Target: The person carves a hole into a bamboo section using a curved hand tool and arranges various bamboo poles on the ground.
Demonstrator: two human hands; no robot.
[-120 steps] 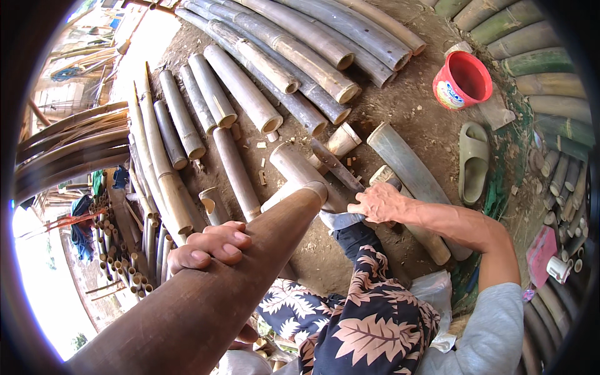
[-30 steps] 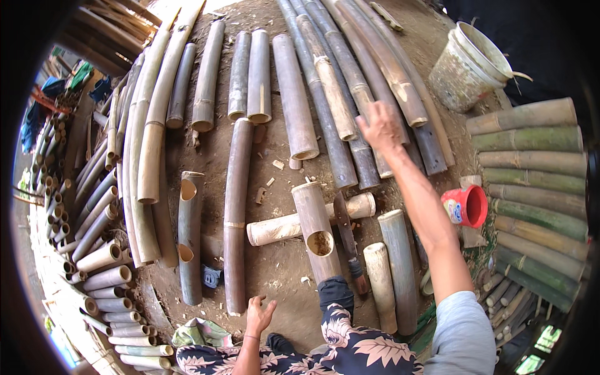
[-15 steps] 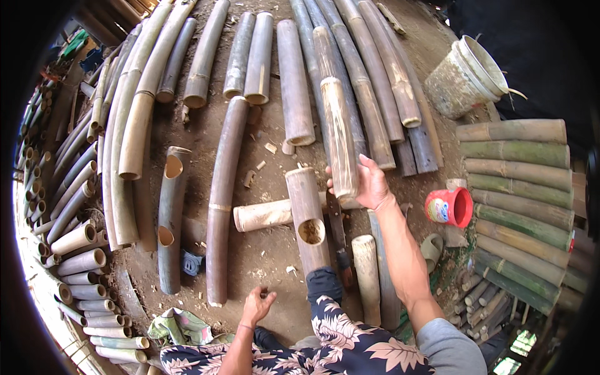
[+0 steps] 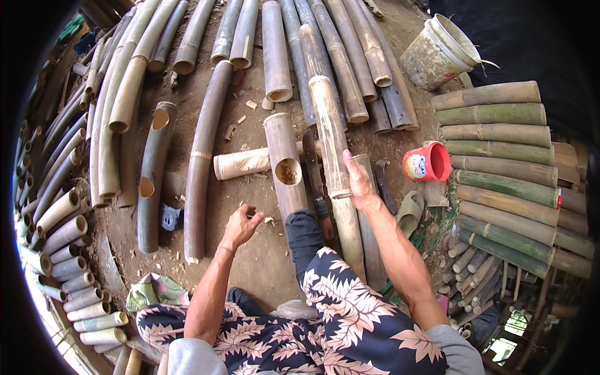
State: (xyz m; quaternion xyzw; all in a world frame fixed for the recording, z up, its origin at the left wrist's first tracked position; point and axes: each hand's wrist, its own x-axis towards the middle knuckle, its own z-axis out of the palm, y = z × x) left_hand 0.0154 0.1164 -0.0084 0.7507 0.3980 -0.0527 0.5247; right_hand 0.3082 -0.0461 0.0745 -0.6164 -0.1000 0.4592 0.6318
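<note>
My right hand (image 4: 359, 184) grips the near end of a bamboo pole (image 4: 326, 115), whose nearer section is scraped pale; the fingers behind it are hidden. Left of that pole is a bamboo tube (image 4: 279, 134) with an oval hole cut in its side, its near end by my knee. That tube lies over a pale bamboo piece (image 4: 240, 165) set crosswise. My left hand (image 4: 242, 225) hovers over the ground, holding nothing, its fingers loosely bent and apart. Between tube and pole lies a long-bladed knife (image 4: 321, 209). A second handled blade (image 4: 385, 187) lies right of my right hand.
Bamboo poles (image 4: 206, 150) lie in rows ahead and left, one (image 4: 153, 172) with two cut holes. At the right are a red bucket (image 4: 431, 164), a dirty white bucket (image 4: 437, 53), a sandal (image 4: 410, 212) and stacked green-brown bamboo (image 4: 500, 147). Cut tubes (image 4: 78, 272) are piled at far left.
The view has shifted, so ground objects appear higher. My right hand has brought the scraped pole nearer to me. My left hand has moved forward.
</note>
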